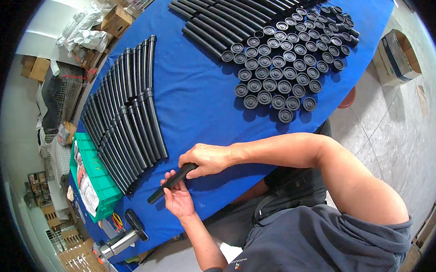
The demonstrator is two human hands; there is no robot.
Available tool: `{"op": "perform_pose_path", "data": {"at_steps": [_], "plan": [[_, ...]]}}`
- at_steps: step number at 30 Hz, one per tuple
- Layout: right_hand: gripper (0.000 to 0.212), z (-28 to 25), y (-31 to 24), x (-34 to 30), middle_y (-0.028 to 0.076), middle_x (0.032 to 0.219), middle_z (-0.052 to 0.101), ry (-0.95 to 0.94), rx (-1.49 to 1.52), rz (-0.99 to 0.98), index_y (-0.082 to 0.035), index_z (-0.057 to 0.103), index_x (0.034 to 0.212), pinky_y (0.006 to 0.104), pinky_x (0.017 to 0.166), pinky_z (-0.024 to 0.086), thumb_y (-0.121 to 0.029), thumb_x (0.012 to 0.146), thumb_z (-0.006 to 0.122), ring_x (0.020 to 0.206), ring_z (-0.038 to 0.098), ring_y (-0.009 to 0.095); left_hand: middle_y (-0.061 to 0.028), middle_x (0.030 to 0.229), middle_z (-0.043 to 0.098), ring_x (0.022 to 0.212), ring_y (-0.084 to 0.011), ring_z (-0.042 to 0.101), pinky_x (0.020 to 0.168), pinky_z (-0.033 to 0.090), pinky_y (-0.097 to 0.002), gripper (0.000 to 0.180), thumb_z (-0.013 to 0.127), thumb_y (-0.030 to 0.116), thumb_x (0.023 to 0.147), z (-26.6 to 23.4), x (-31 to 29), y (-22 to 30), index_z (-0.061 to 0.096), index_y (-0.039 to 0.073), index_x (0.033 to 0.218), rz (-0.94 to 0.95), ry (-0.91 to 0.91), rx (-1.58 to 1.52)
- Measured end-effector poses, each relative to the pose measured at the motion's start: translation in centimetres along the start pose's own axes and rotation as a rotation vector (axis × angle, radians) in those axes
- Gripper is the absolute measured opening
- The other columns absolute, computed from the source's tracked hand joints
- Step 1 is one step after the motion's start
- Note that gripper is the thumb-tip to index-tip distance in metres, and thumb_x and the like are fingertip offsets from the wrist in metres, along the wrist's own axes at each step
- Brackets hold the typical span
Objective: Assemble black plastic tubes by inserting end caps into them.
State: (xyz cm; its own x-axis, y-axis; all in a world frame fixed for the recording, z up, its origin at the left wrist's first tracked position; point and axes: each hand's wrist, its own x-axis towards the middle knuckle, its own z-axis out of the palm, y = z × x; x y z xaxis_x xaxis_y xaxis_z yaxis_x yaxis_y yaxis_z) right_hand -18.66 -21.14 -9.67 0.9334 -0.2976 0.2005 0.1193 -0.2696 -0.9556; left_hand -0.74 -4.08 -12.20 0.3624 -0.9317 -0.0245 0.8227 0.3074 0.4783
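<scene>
A short black tube [158, 193] slants across both my hands above the blue cloth. My right hand [206, 160] is wrapped over its upper end, so that end is hidden. Below it, my left hand [180, 201] faces palm up, its thumb and fingers closed around the tube's middle. The lower end sticks out free toward the left. Just beyond my hands lie rows of glossy black tubes [132, 103], side by side in two overlapping tiers.
Loose round black caps [277, 61] cover the table's far right, beside more black tubes [228, 20]. A green bin [109, 194] with papers stands at the left edge, near a silver and black tool [123, 241]. A cardboard box [396, 58] sits on the floor at right.
</scene>
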Motion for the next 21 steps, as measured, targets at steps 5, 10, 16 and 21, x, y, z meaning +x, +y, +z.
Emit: {"op": "perform_pose_path", "data": {"at_steps": [5, 10, 16, 21], "plan": [[0.032, 0.9, 0.9, -0.2, 0.018, 0.085, 0.064, 0.200, -0.210, -0.317, -0.001, 0.059, 0.104, 0.0460, 0.069, 0.050, -0.019, 0.080, 0.069, 0.081, 0.064, 0.037, -0.0224, 0.138, 0.050, 0.135, -0.0353, 0.042, 0.112, 0.040, -0.0498, 0.031, 0.055, 0.012, 0.098, -0.4, 0.0, 0.0, 0.056, -0.007, 0.122, -0.019, 0.006, -0.006], [0.030, 0.3, -0.1, -0.3, 0.019, 0.085, 0.064, 0.071, -0.097, -0.081, -0.002, 0.059, 0.102, 0.0483, 0.072, 0.050, -0.019, 0.080, 0.068, 0.086, 0.063, 0.039, -0.0232, 0.137, 0.051, 0.134, -0.0355, 0.043, 0.113, 0.040, -0.0489, 0.028, 0.056, 0.010, 0.097, -0.2, 0.0, 0.1, 0.058, -0.006, 0.121, -0.026, 0.015, 0.003], [0.026, 1.0, 0.5, -0.2, 0.019, 0.082, 0.064, 0.209, -0.200, -0.270, 0.000, 0.060, 0.098, 0.0487, 0.073, 0.050, -0.019, 0.081, 0.068, 0.083, 0.063, 0.040, -0.0232, 0.136, 0.052, 0.133, -0.0358, 0.044, 0.114, 0.039, -0.0486, 0.028, 0.056, 0.009, 0.097, -0.4, 0.0, 0.1, 0.059, -0.004, 0.120, -0.009, -0.015, 0.031], [0.024, 0.7, 0.5, -0.3, 0.019, 0.083, 0.064, 0.184, -0.198, -0.250, -0.001, 0.059, 0.096, 0.0487, 0.073, 0.050, -0.018, 0.081, 0.067, 0.083, 0.063, 0.040, -0.0240, 0.136, 0.052, 0.132, -0.0370, 0.045, 0.112, 0.041, -0.0485, 0.027, 0.055, 0.008, 0.097, -0.4, 0.0, -0.1, 0.058, -0.003, 0.121, -0.006, -0.025, 0.041]]}}
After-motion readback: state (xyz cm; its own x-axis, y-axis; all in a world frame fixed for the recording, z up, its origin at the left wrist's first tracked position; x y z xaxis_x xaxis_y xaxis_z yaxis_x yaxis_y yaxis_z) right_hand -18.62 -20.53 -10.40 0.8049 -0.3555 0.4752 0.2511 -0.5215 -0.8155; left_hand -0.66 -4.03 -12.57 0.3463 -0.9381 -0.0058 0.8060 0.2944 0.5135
